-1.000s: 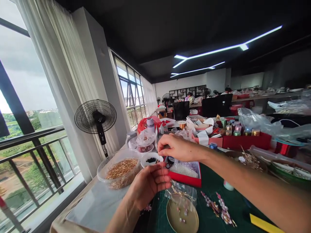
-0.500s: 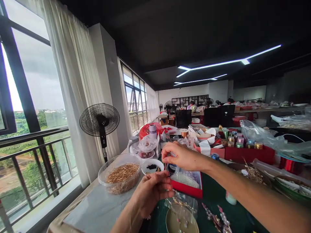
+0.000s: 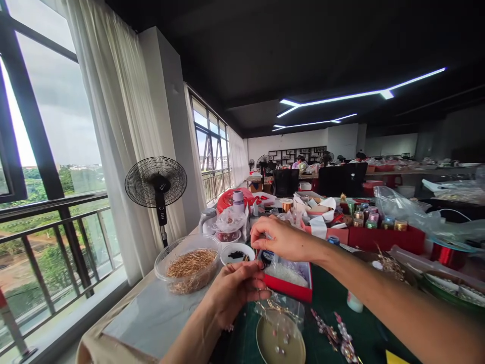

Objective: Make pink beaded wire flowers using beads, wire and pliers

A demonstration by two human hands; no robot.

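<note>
Fingers (image 3: 246, 273) of the left hand (image 3: 232, 292) and the right hand (image 3: 278, 237) are pinching a slender strand (image 3: 256, 255), which is standing between their tips near the left end of the red box (image 3: 292, 289). Working room is extending over the grey sheet (image 3: 159, 311), between the left forearm and the left edge of the worktop (image 3: 90, 344), with the clear tub (image 3: 159, 274) bounding it beyond. Fine size is obscuring the strand's ends and make, while the lower border is cutting off the round dish (image 3: 267, 339) and yellow piece (image 3: 396, 358).
</note>
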